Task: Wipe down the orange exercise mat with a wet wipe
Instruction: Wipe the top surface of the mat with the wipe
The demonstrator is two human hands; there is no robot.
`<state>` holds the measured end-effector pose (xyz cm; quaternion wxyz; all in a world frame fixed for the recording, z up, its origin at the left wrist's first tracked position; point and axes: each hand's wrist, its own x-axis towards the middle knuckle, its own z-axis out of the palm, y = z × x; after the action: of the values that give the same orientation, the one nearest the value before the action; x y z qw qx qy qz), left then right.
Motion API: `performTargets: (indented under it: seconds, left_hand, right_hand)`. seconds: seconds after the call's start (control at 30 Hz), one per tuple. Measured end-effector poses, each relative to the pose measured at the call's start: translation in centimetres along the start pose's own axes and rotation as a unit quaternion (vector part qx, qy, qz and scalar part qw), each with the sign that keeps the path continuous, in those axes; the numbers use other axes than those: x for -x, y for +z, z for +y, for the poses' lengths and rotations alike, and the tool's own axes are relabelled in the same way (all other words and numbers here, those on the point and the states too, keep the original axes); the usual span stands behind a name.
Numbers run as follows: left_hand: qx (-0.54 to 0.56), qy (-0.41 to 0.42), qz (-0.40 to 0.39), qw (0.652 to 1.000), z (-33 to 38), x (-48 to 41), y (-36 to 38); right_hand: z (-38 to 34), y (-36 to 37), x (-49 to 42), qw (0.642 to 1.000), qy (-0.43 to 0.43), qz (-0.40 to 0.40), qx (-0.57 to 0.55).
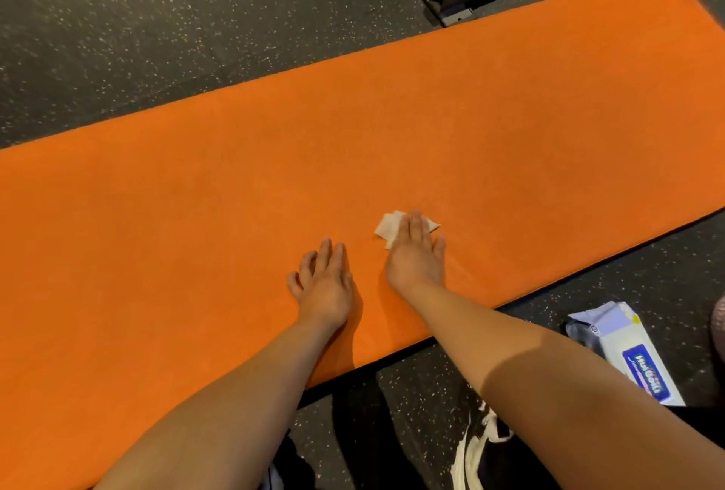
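Long rectangular orange foam exercise mat (392,136): unrolled, flat, running lower left to upper right. Small crumpled white wet wipe (387,230): lies on the mat's surface, toward the mat's near long edge, partly under the straight fingers of the right hand (416,256).

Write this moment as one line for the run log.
phase: wiping | right hand: presses wet wipe on orange mat | left hand: rests on mat, holds nothing | wipes pack: on floor beside mat
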<state>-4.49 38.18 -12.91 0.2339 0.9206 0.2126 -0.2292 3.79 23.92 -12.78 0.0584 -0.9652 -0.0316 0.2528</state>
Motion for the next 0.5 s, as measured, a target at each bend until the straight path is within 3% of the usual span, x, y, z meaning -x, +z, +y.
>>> performTargets:
  seconds: [0.07, 0.17, 0.23, 0.27, 0.4, 0.5]
  left_hand:
    - [0.012, 0.001, 0.006, 1.000, -0.3, 0.0, 0.0]
    - [0.056, 0.012, 0.023, 0.998, -0.6, 0.3, 0.1]
    - [0.073, 0.011, 0.018, 0.997, -0.7, 0.3, -0.1]
    - [0.068, 0.011, 0.010, 0.998, -0.8, 0.3, -0.2]
    - [0.036, 0.008, -0.020, 0.999, -0.9, 0.2, -0.8]
    - [0.039, 0.001, -0.010, 0.999, -0.4, 0.3, -1.1]
  right_hand:
    - [-1.4, 0.6, 0.6, 0.999, -0.026, -0.005, -0.020]
    - [-3.6, 2.1, 2.6, 0.984, -0.170, -0.045, -0.017]
    - [-3.0, 2.2, 2.2, 0.976, -0.212, -0.055, 0.007]
    - [-2.4, 1.8, 1.6, 0.978, -0.202, -0.045, 0.023]
    - [-0.6, 0.4, 0.8, 0.999, -0.025, 0.031, -0.023]
    - [-2.9, 0.8, 2.5, 0.993, -0.098, 0.002, -0.061]
